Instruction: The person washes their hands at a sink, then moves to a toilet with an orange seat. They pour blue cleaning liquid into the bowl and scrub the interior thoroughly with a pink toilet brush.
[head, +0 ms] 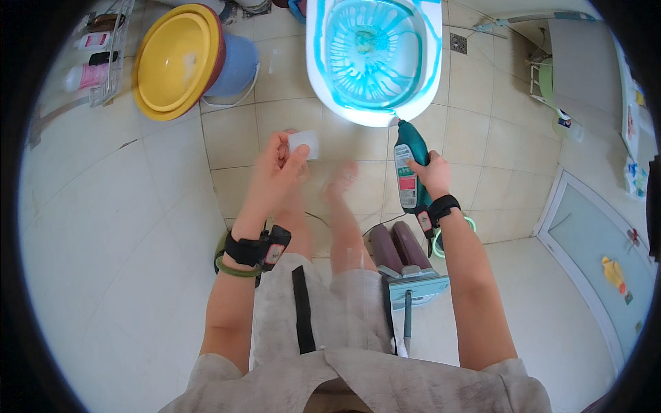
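My right hand grips a dark green toilet-cleaner bottle with a printed label. The nozzle meets the front rim of a white toilet bowl, where a line of blue liquid shows. Bright blue cleaner coats the rim and runs in streaks down the bowl's inside to the drain. Between the thumb and fingers of my left hand is a small white object, squarish in outline; I cannot tell exactly what it is. That hand hangs over the floor tiles, apart from the bowl.
Left of the toilet, a yellow basin leans by a blue bucket. A sponge mop stands beside my right leg. A floor drain lies right of the bowl. Farther right is a glass-panelled door. Bottles fill a wall rack.
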Motion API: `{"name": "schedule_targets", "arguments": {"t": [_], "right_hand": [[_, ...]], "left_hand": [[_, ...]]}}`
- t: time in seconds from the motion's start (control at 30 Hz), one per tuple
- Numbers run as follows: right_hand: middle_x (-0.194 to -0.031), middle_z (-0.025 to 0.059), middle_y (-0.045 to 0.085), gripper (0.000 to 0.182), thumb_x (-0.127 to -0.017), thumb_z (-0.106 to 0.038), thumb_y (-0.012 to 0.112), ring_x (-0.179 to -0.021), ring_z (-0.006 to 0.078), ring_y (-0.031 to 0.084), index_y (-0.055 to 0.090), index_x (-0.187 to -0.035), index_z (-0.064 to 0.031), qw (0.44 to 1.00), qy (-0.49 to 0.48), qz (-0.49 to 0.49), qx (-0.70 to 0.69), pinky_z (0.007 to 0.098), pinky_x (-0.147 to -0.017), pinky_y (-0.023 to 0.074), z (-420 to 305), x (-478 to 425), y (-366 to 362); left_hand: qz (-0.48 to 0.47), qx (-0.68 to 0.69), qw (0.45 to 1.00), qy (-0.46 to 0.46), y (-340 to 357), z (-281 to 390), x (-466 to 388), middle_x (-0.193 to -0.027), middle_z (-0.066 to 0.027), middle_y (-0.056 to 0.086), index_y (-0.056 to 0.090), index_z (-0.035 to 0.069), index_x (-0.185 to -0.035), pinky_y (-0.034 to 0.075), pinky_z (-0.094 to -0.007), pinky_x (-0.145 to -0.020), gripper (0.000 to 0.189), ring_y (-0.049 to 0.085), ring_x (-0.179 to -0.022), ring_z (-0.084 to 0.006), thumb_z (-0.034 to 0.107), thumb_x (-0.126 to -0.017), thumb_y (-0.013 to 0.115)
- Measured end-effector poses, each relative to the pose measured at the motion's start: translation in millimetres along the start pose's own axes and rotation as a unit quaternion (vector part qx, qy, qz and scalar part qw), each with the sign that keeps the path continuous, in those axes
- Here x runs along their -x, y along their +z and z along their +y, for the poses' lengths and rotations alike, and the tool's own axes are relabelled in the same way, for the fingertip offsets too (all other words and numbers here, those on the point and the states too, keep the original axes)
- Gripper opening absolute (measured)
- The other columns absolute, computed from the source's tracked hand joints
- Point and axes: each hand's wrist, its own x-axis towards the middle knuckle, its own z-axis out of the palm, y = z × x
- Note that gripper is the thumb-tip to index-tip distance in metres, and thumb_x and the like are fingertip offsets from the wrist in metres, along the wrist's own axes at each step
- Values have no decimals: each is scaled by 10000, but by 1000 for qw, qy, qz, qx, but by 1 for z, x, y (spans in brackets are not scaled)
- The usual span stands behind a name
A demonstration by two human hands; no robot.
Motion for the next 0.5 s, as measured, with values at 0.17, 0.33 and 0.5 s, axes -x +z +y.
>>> {"name": "schedule_targets", "arguments": {"t": [0.17, 0.33, 0.5], "right_hand": [[-756, 181, 632, 500, -622, -431, 731, -725, 327, 628, 587, -823, 4, 999, 25, 36, -3, 410, -658, 503, 22, -10, -22], [-718, 158, 621, 478, -643, -414, 733, -674, 304, 620, 570, -837, -8, 990, 25, 124, -63, 386, -603, 491, 14, -8, -34], [-619, 90, 563, 448, -667, -399, 736, -552, 219, 568, 538, -821, -28, 956, -62, 175, -228, 330, -521, 454, -22, 12, -41]], "left_hand": [[-18, -34, 999, 6, 2, 2, -8, -649, 50, 439, 482, 13, -950, 319, -189, -513, 233, 390, -582, -16, 207, -873, 586], [-43, -64, 997, 29, 5, 11, -17, -705, 34, 451, 468, 40, -958, 333, -179, -499, 187, 404, -568, -28, 211, -909, 523], [-32, -88, 992, 80, 13, 27, -36, -700, 38, 448, 478, 36, -949, 328, -176, -498, 191, 397, -576, -26, 210, -900, 540]]}}
